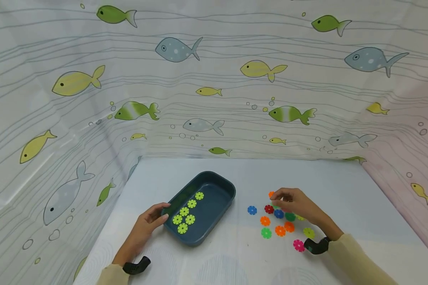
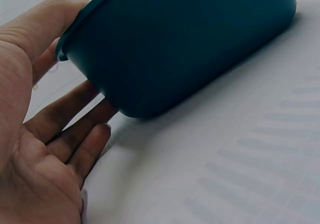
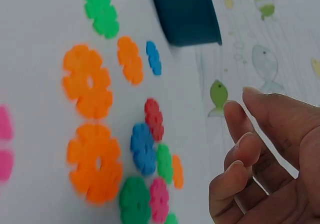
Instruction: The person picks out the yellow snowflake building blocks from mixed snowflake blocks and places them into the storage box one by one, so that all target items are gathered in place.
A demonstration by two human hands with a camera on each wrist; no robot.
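A dark blue-green tray (image 1: pixel 212 211) stands at a slant on the table, several yellow-green notched plastic discs (image 1: pixel 184 211) lying inside along its left side. At its near left corner my left hand (image 1: pixel 147 225) holds it, the thumb on the rim (image 2: pixel 82 15) and the other fingers against the outer wall. Over the loose notched discs to the right hovers my right hand (image 1: pixel 297 204), fingers loosely bent with nothing between thumb and fingertips in the right wrist view. Beneath and around it lie a red disc (image 1: pixel 269 209), a dark green disc (image 1: pixel 290 217) and a blue disc (image 1: pixel 278 213).
Nearer me lie orange discs (image 1: pixel 280 230), a light green disc (image 1: pixel 266 232), a pink disc (image 1: pixel 299 245) and a yellow-green disc (image 1: pixel 308 232). Another blue disc (image 1: pixel 252 210) sits between tray and pile. Fish-printed sheeting (image 1: pixel 207 109) walls the white table's back and sides.
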